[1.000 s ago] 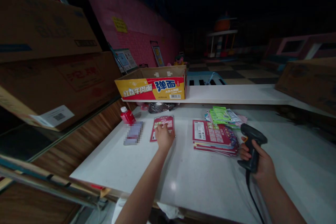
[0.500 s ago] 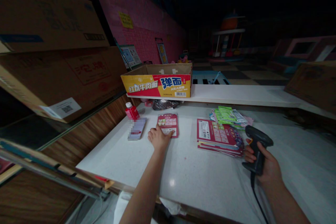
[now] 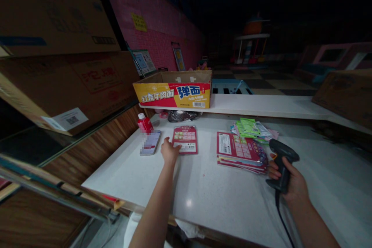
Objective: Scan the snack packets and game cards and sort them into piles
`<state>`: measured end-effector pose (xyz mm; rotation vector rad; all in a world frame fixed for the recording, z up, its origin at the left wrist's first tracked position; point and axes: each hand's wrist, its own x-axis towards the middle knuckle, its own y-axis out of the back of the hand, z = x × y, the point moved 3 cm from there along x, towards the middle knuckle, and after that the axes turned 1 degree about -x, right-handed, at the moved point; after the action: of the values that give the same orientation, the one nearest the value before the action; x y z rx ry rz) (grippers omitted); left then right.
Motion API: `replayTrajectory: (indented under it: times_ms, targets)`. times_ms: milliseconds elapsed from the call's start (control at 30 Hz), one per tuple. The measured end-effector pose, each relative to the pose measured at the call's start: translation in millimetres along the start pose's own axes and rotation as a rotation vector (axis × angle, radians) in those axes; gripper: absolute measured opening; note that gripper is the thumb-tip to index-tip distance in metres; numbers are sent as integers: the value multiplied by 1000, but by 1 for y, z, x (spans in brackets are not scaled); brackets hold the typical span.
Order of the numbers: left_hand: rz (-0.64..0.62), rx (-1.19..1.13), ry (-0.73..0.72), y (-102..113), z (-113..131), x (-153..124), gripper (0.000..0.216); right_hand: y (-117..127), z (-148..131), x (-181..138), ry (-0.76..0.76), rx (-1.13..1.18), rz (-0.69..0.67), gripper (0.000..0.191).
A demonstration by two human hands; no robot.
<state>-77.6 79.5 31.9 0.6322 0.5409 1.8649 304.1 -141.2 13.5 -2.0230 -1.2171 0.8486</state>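
Observation:
My left hand [image 3: 169, 152] rests on the white counter [image 3: 226, 197], fingers curled, its fingertips touching the near left corner of a flat red packet [image 3: 186, 140]. My right hand [image 3: 292, 186] is wrapped round the grip of a black barcode scanner [image 3: 281, 162], whose head points toward a stack of red packets [image 3: 240, 151] just to its left. A cable hangs down from the scanner's handle. Behind that stack lies a loose pile of green and pink packets [image 3: 252, 127].
A phone [image 3: 150, 142] and a red bottle [image 3: 144, 124] lie left of the single packet. An open yellow and red noodle carton [image 3: 176, 89] sits on the raised shelf [image 3: 261, 104]. Large cardboard boxes [image 3: 58, 66] lean at the left; another box [image 3: 345, 93] stands far right.
My left hand has slid back and to the left, off the middle of the single red packet to its near corner. The scanner hand has hardly moved.

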Motion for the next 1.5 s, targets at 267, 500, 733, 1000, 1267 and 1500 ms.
replayTrajectory:
  times_ms: [267,500,733,1000,1267,1500]
  targets:
    - [-272,-468,304,-2,1,3,22,-3,0,-1,13,5,-4,30]
    - [-214,-900,45,-6,17,-29,38,-6,-1,-2,28,-62,-27,32]
    - [-285,-1022,-301,-36,64,-49,40,-11,3,-3,22,-226,-125,32]
    - [-135,-871,-366,-78,62,-53,40,-23,22,-12,-4,-553,-233,32]
    - [-136,-973,-314,-85,50,-53,38,-29,23,-20,61,-626,-252,31]
    - [-156,-978,-311,-86,53,-54,39,-38,24,-28,82,-628,-214,34]
